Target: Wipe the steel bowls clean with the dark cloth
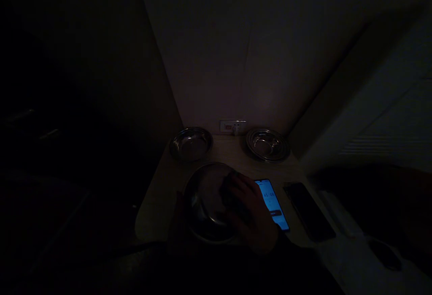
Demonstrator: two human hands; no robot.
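Note:
The view is very dark. A round, shiny metal bowl [205, 196] is at the near side of a small table; whether its inside or its underside faces me I cannot tell. My left hand [177, 223], barely lit, grips the bowl's left edge. Over the bowl's right part, my right hand [253, 212] has its fingers curved around a dark, crumpled cloth-like wad [231, 194] and presses it against the metal. A phone with a lit blue screen [272, 205] lies just right of that hand, partly covered by it.
At the back left of the table [155, 205] sits a metal dish [191, 144]. Stacked metal dishes [267, 145] stand back right. Between them, a wall socket [232, 126] holds a plug. A dark phone-like slab [312, 212] lies right; a small dark object [384, 254] is beyond it.

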